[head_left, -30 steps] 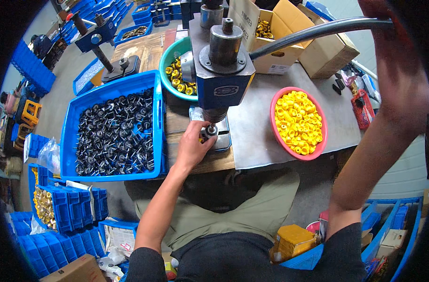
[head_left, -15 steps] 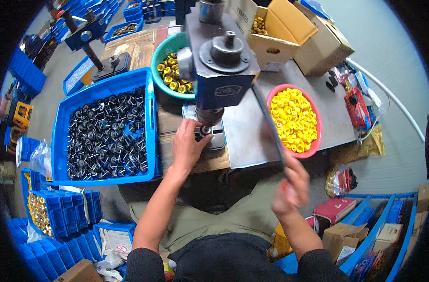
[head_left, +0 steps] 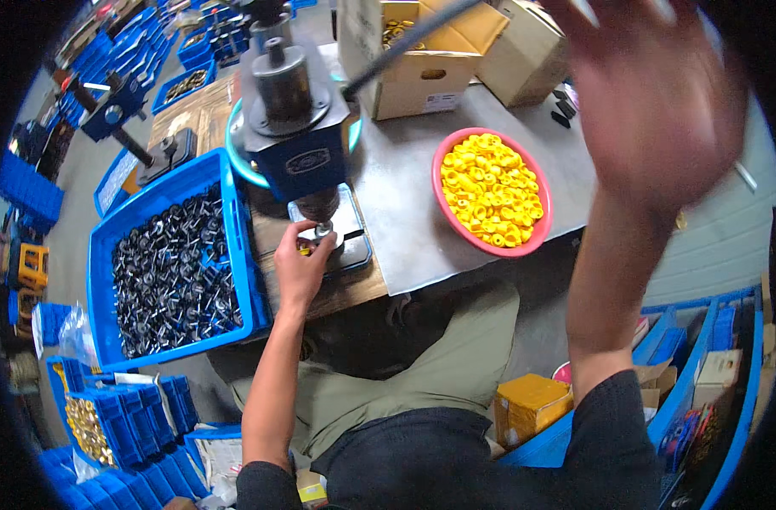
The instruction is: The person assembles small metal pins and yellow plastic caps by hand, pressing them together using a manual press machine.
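At the hand press (head_left: pixel 307 161), just under its ram, my left hand (head_left: pixel 299 268) pinches a small round part with a bit of yellow (head_left: pixel 305 250) between thumb and fingers. The fingers cover most of this part. From the press head a dark lever bar (head_left: pixel 413 41) slants up to the right and leaves the picture at the top. High on the right and close to the camera is my right hand (head_left: pixel 660 110), smeared by motion. Its fingertips run out of the upper edge, so whether it grips the lever's end is hidden.
Left of the press, a blue bin (head_left: pixel 99 297) holds many black wheel-like parts with metal pins. A pink bowl (head_left: pixel 439 183) of yellow caps stands to the right. Behind are a teal bowl (head_left: pixel 235 157) and open cardboard boxes (head_left: pixel 426 85). Blue crates (head_left: pixel 141 416) stack at lower left.
The lever has swung from pointing down toward me to pointing up right. My right hand has risen from beside my lap to the upper right. The view has shifted; my left hand stays at the press.
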A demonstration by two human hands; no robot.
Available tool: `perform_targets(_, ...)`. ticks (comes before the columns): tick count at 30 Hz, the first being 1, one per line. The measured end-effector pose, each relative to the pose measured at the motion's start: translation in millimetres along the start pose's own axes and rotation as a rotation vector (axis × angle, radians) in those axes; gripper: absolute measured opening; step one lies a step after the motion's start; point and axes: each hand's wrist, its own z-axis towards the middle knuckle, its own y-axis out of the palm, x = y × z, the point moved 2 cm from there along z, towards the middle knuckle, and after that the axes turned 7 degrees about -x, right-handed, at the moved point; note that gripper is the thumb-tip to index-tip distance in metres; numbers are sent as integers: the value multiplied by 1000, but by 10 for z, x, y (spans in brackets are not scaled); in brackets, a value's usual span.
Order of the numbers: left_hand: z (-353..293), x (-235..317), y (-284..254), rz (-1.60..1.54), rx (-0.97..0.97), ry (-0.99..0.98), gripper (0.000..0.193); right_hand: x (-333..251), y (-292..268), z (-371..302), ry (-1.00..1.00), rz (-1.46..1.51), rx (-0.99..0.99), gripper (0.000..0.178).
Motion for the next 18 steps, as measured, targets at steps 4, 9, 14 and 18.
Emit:
perform_targets(4,5,-228,-128,-238,100,-36,31,540,-170,548,186,504,-1202,72)
perform_targets(9,-117,-189,-164,-294,56,-136,29,1513,-1889,-34,-153,-1365,-794,15)
perform_targets(14,-199,-237,-190,-323,17,-152,32,1894,-2489,-463,63,-1693,-878,10)
perform_targets(18,-223,-130,-155,-254,4,-111,33,1920,-2512,-447,93,-1672,-867,10)
